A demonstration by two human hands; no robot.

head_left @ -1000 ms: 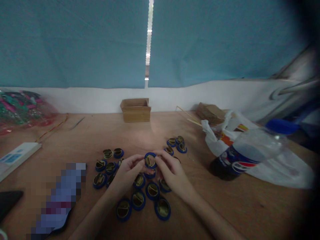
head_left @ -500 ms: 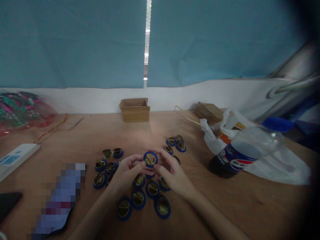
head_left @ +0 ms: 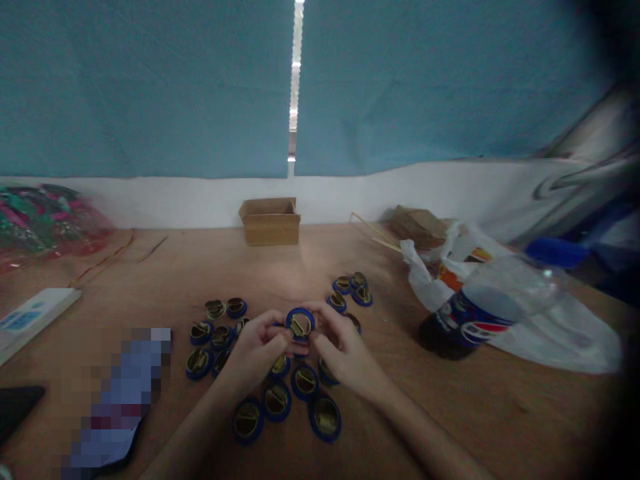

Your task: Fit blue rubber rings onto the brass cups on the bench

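Undergoing handling, one badge (head_left: 301, 324) is finger-pinched by left hand (head_left: 256, 349) and right hand (head_left: 349, 348), completion of surrounding badges (head_left: 305, 381) being indeterminable.

Left hand (head_left: 256, 348) and right hand (head_left: 345, 350) holding a blue-rimmed pin badge (head_left: 300, 325) between fingertips, other badges (head_left: 305, 381) spread around on a wooden table (head_left: 210, 263), open cardboard box (head_left: 272, 230) near its far edge, blue-capped bottle (head_left: 485, 313) and white plastic bag (head_left: 565, 343) toward its right edge
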